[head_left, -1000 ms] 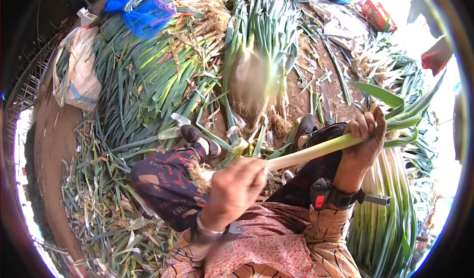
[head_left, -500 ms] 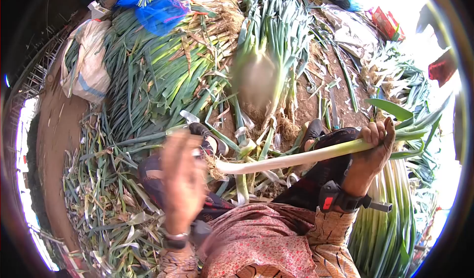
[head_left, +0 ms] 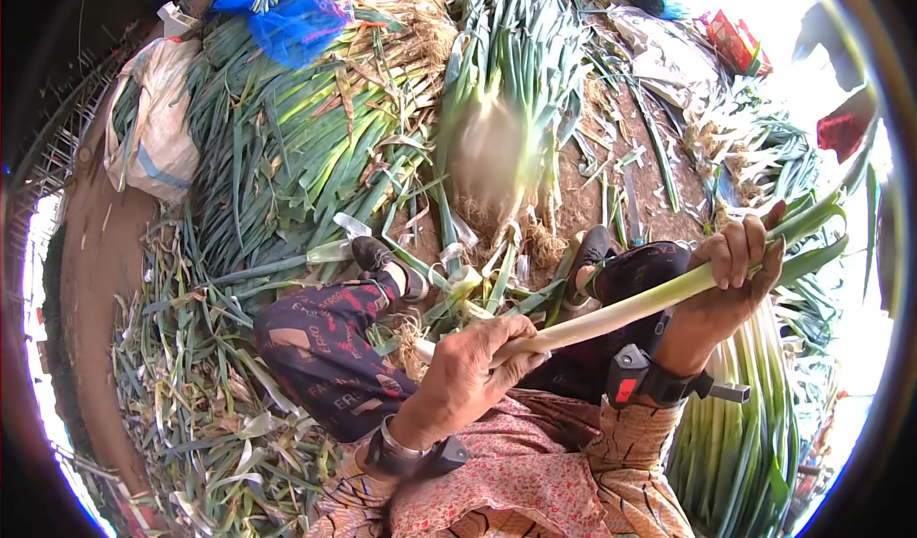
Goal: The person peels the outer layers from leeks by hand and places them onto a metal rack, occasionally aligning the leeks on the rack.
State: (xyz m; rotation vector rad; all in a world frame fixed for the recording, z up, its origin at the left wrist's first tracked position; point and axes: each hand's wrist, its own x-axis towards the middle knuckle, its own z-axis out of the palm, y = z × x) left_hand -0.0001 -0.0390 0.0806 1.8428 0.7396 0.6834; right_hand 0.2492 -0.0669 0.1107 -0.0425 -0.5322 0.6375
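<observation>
A long leek (head_left: 611, 316) lies slanting across my lap, roots to the left and green leaves up to the right. My left hand (head_left: 468, 376) is wrapped round its white shank, close to the root end. Farther up, my right hand (head_left: 731, 275) grips it where the white turns green. Both hands touch only this leek. Its stringy roots (head_left: 409, 342) stick out past my left hand. Below my right forearm, a row of cleaned leeks (head_left: 735, 423) lies with the leaves toward me.
A big heap of leeks (head_left: 277, 147) spreads ahead on the left, with another bundle (head_left: 516, 70) in front of me. Stripped leaves (head_left: 220, 376) litter the ground at left. A white sack (head_left: 158, 123) and blue netting (head_left: 296, 27) sit at the back left.
My left hand, blurred and raised before, has come down and right and closed on the leek's white shank. My right hand still holds the leek's upper part.
</observation>
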